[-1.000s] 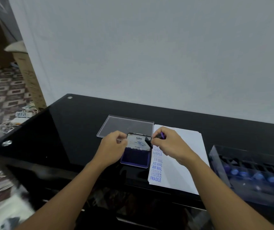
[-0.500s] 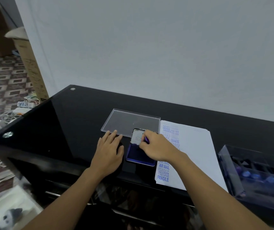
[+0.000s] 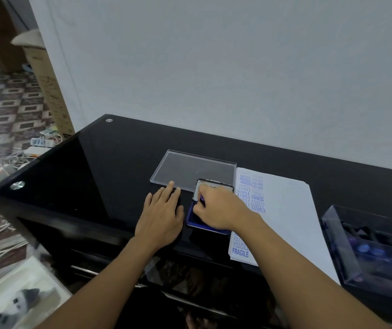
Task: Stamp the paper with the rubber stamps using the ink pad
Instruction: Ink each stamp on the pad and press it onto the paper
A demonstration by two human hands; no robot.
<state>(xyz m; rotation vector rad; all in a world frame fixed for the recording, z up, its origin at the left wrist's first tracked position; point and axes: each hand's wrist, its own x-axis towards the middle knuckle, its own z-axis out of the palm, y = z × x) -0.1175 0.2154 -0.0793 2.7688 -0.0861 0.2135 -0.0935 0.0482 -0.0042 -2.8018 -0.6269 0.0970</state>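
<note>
Head view | small purple rubber stamp (image 3: 201,200) pinched in right hand (image 3: 218,210), set on open blue ink pad (image 3: 193,220) | left hand (image 3: 164,214) laid flat, fingers straight, on black glossy surface (image 3: 119,162) beside pad | white paper sheet (image 3: 285,210) part-stamped in blue; next imprint judged pending

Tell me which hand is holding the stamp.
The right hand, pinching the purple stamp over the ink pad; the left hand lies flat on the table.

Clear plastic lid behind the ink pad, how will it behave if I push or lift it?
The clear lid looks thin and stiff, so probably light. Lying flat on the glossy tabletop, it would likely slide easily.
</note>
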